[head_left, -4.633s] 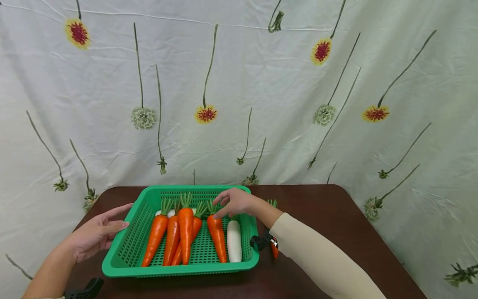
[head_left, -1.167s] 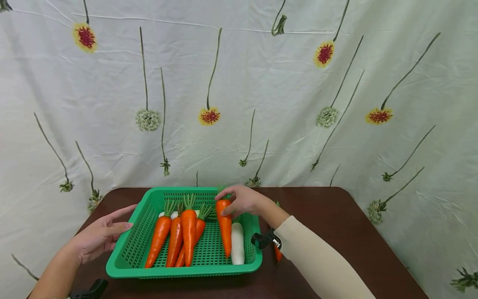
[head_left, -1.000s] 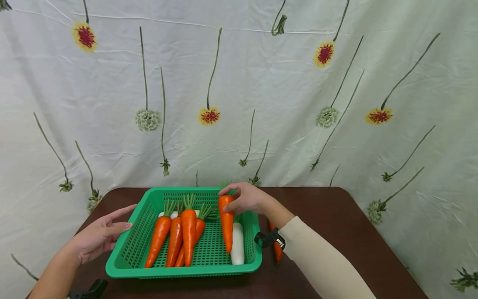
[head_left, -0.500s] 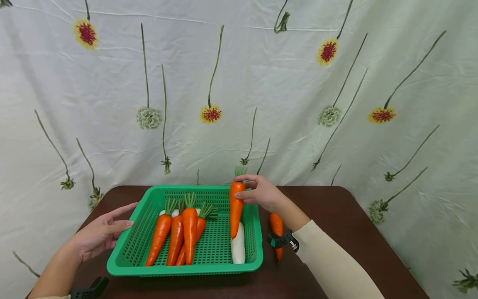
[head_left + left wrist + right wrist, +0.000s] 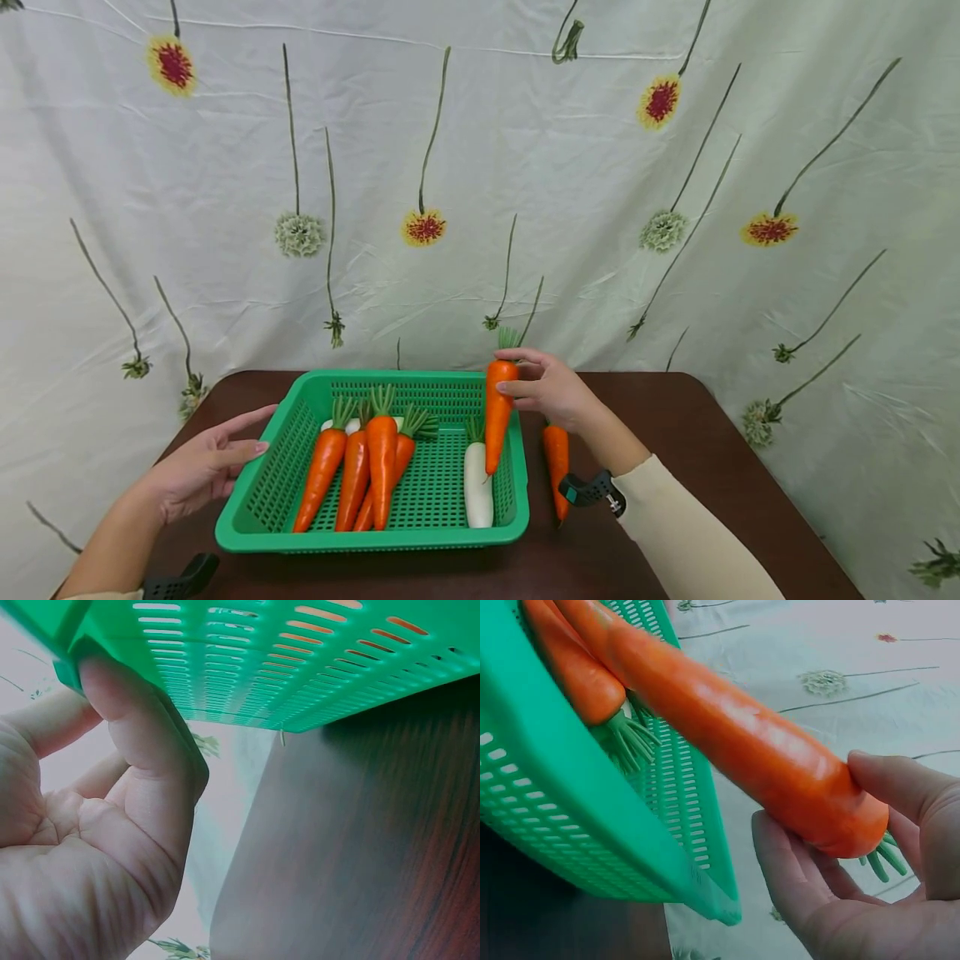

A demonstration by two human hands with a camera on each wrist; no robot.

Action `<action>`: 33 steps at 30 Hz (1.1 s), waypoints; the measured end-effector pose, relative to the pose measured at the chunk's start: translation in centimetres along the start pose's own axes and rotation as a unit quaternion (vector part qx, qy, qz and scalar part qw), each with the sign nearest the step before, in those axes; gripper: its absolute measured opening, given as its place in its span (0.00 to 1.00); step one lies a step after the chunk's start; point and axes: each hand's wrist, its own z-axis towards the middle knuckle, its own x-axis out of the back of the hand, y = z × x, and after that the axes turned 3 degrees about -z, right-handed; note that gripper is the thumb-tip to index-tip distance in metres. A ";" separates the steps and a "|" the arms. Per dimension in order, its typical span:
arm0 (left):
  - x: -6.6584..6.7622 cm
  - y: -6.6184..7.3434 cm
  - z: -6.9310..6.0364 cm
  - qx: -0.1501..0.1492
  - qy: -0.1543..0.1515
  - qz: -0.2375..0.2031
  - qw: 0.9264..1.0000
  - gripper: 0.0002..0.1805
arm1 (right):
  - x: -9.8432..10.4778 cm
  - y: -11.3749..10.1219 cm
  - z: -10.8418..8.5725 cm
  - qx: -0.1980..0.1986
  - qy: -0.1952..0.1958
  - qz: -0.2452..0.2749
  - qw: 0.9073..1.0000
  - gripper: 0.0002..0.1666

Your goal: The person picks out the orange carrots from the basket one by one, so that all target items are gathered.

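My right hand (image 5: 555, 392) pinches an orange carrot (image 5: 498, 412) near its leafy top, over the right side of the green basket (image 5: 352, 542). The carrot hangs tip down beside a white radish (image 5: 478, 487) lying in the basket. In the right wrist view, thumb and fingers of the right hand (image 5: 870, 862) lie on either side of the carrot's (image 5: 742, 735) thick end. My left hand (image 5: 198, 467) touches the basket's left rim with thumb and index finger; the left wrist view shows that hand (image 5: 112, 802) against the basket's (image 5: 225, 667) outside. Several carrots (image 5: 382, 467) lie in its left half.
Another carrot (image 5: 557, 467) lies on the dark brown table (image 5: 675, 467) just right of the basket, partly hidden by the right wrist's band. Whitish pieces show behind the carrot tops in the basket. A floral cloth (image 5: 585, 183) hangs behind the table.
The right hand took hold of a carrot in the basket, raised it and moved it right, past the radish's upper end. The left hand has stayed at the left rim.
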 end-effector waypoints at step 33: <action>-0.2 0.0 -0.1 0.002 0.015 0.013 1.000 0.35 | 3.3 2.6 -3.4 0.023 0.037 0.087 0.995 0.38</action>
